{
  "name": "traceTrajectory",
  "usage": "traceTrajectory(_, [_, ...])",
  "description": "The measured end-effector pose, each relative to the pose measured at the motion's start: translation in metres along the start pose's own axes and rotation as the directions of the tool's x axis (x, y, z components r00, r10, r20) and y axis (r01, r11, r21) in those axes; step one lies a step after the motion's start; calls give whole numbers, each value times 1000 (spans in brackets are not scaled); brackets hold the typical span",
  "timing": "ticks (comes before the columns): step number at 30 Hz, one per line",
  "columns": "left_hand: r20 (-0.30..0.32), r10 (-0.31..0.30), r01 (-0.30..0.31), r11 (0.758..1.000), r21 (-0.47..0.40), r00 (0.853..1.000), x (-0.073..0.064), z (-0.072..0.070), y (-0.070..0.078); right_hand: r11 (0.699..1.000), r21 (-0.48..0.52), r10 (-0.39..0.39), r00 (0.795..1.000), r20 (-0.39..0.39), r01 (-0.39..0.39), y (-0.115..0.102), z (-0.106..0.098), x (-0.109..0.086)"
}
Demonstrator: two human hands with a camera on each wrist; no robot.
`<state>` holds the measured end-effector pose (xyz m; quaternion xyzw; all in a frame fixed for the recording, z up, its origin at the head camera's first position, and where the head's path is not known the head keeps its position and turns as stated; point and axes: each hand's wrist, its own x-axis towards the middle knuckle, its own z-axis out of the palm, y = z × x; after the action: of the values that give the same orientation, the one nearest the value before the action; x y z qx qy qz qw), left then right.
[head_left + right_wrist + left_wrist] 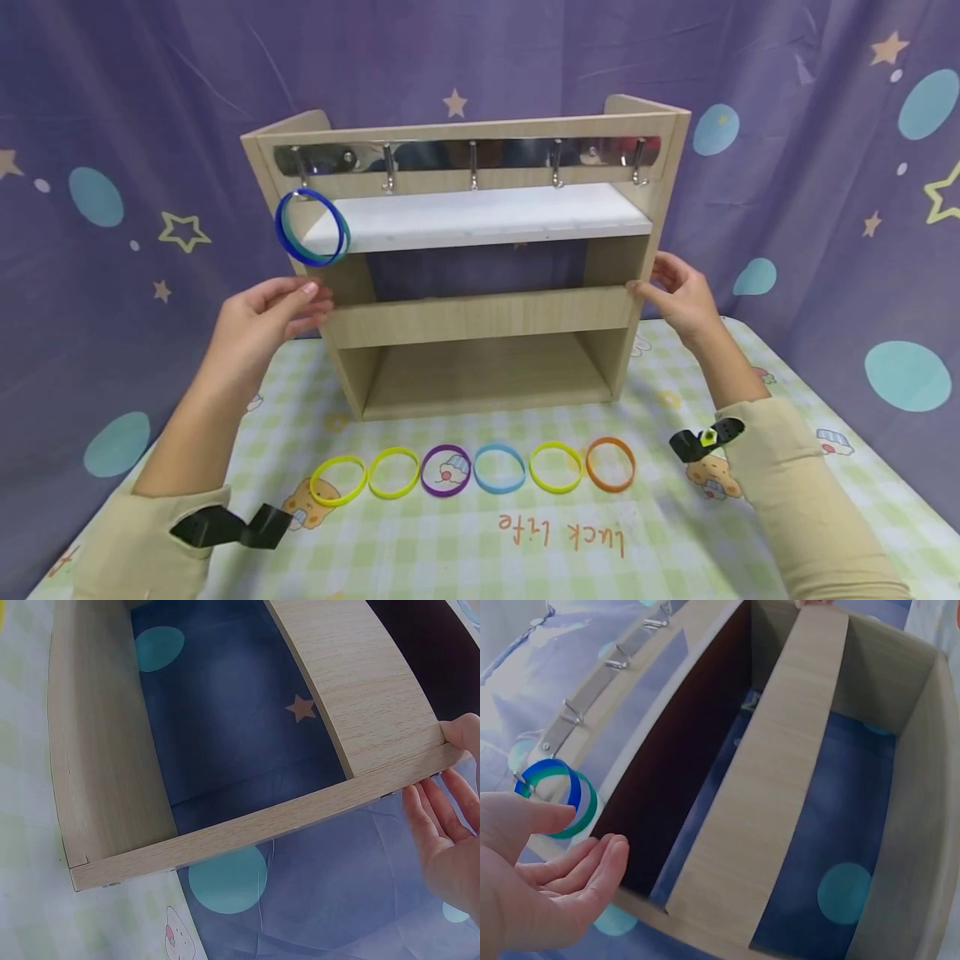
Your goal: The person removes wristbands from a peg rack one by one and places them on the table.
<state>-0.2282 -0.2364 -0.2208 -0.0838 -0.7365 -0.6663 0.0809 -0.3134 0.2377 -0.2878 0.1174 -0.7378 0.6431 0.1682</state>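
A small wooden shelf (480, 321) stands on the table, with a metal hook strip (435, 156) along its top front. From the leftmost hook hang a blue silicone wristband (281, 225) and a teal wristband (347, 237). My left hand (270, 312) is beside the shelf's left side, below those bands; its fingers are loosely bent with nothing between them. In the left wrist view, thumb and fingers are apart. My right hand (682, 300) holds the shelf's right side panel (300, 814), thumb on the front edge and fingers on the outer side.
Several wristbands lie in a row before the shelf: yellow (313, 492), another yellow (372, 483), purple (425, 479), light blue (477, 475), a further yellow (534, 471) and orange (589, 471). A checked cloth (420, 558) covers the table; a purple curtain (480, 50) hangs behind.
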Motion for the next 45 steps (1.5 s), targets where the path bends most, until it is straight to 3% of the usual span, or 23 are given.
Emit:
traceTrajectory(3, [-27, 11, -16, 982, -190, 1000, 1, 4, 5, 1000, 2, -5, 1000, 0, 5, 0, 0, 1])
traceTrajectory(6, [-61, 6, -26, 941, -337, 998, 3, 6, 9, 1000, 16, -14, 1000, 0, 14, 0, 0, 1])
traceTrajectory(10, [-83, -15, -26, 879, -476, 996, 6, 8, 12, 1000, 24, -20, 1000, -1, 20, 1, 0, 2])
traceTrajectory(14, [-101, -30, -32, 830, -557, 994, 7, 11, 14, 1000, 18, -16, 1000, -1, 16, 1, 0, 1])
traceTrajectory(19, [-145, -21, -71, 799, -597, 989, 9, 15, 16, 1000, 7, -14, 1000, 2, 14, 1, -1, 1])
traceTrajectory(32, [-281, 7, -189, 755, -628, 960, 10, 28, 26, 1000, 4, -3, 1000, 0, 3, 2, 0, 0])
traceTrajectory(40, [-280, 46, -221, 741, -635, 959, 4, 33, 30, 1000, 18, 5, 1000, -2, -5, 2, 0, 0])
traceTrajectory(45, [-233, 74, -210, 743, -635, 970, 1, 33, 29, 1000, 4, 1, 1000, -3, -1, 2, -1, 1])
